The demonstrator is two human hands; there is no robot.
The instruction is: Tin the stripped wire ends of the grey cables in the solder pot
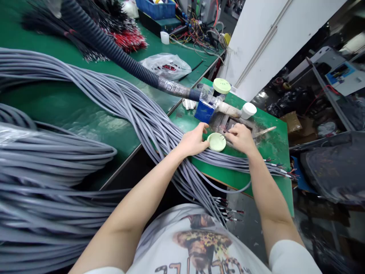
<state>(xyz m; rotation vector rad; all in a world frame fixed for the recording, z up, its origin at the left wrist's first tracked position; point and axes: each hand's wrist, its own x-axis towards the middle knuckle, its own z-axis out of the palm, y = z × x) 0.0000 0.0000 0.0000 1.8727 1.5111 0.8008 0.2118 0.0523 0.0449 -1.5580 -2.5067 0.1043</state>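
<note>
My left hand (195, 140) is at the left rim of a shallow pale green dish (217, 143), its thumb on the edge and its index finger curled above. Beside the dish, my right hand (242, 137) has its fingers pinched together. A small dark bit shows at those fingertips and thin dark strands cross the dish's upper edge, too small to name. Behind the hands lies a sooty metal plate with a dark opening. Under the dish and both wrists runs a bundle of grey cables (159, 127), with stripped coloured ends at the right.
A ribbed hose (114, 49) reaches down to a blue box (204, 111). A round pale green-topped container (221, 86) and a white cup (248, 110) stand behind the hands. Coiled grey cables (42, 163) fill the left. A white pillar (256, 45) rises beyond the green bench.
</note>
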